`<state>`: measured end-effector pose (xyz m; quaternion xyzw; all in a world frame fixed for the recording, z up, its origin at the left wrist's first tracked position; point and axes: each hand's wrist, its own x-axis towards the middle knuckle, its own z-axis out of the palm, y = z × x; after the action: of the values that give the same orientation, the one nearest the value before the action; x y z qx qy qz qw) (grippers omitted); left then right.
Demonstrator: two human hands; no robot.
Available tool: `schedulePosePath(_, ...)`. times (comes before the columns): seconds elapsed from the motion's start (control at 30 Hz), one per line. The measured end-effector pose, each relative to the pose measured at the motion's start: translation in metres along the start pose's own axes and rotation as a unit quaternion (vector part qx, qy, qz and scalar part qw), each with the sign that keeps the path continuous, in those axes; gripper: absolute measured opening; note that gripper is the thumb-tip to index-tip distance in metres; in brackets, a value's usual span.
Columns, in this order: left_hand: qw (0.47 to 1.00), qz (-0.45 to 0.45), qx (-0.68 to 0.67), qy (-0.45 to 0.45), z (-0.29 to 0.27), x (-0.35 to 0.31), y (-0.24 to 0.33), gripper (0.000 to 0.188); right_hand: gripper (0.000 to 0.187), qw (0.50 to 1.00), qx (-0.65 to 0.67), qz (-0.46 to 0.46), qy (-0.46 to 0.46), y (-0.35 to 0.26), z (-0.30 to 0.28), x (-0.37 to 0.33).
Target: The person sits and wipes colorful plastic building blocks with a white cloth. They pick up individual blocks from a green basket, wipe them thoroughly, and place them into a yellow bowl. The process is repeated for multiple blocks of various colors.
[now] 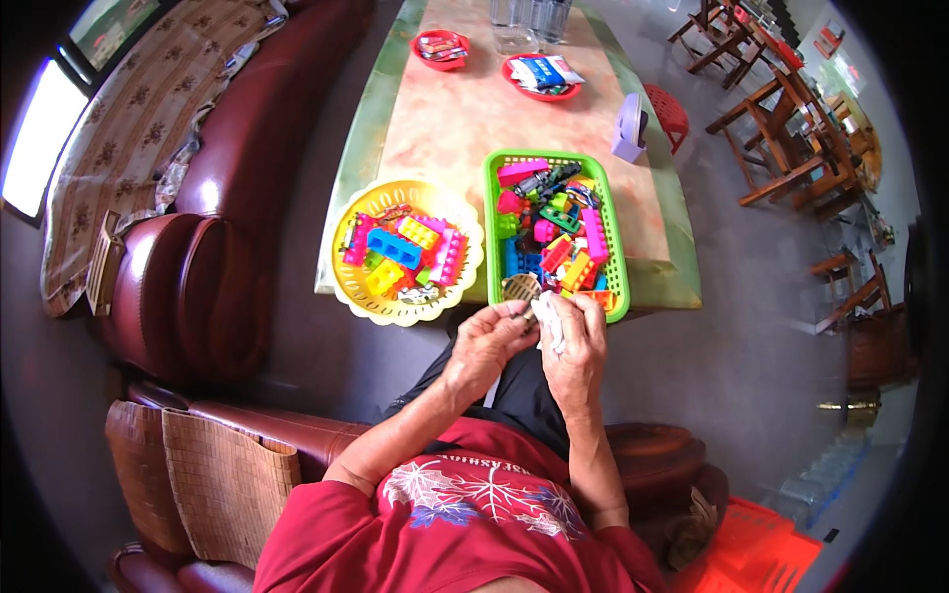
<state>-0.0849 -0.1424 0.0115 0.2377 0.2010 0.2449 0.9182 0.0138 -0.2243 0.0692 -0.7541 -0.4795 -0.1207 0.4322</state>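
Just in front of the table edge, my left hand [486, 344] is closed on a small olive-brown toy piece [521, 288] with a ridged, rounded top; its exact kind I cannot make out. My right hand [575, 348] pinches a crumpled white cloth or tissue [550, 322] against the toy's side. Right beyond both hands stands a green rectangular basket [491, 222], heaped with colourful building bricks and small toys. To its left, a yellow scalloped basket [341, 277] carries a blue brick [393, 248], a yellow brick [385, 277], pink bricks and a small toy car [418, 294].
Farther up the marble-patterned table [435, 128] are two red bowls of packets [441, 49] [543, 77], glasses [534, 18] and a lilac holder [629, 128]. A red stool [668, 117] and wooden chairs [781, 128] stand right; a maroon leather sofa [222, 128] lines the left.
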Motion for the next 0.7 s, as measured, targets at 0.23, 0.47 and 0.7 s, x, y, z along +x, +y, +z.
schedulePosePath(0.23, 0.990, 0.046, 0.123, 0.048, 0.001, 0.005, 0.005, 0.028, 0.025, 0.995, -0.005, -0.013, -0.100, -0.010, 0.009, -0.027)
schedulePosePath(0.47, 0.949, 0.110, 0.295, 0.008, -0.003, 0.003, 0.009, 0.030, 0.031, 0.996, 0.030, 0.010, -0.082, -0.018, -0.022, -0.011)
schedulePosePath(0.7, 0.988, 0.018, 0.139, 0.064, -0.002, 0.000, -0.005, 0.020, 0.031, 0.991, 0.083, 0.070, -0.084, 0.002, 0.002, -0.027)
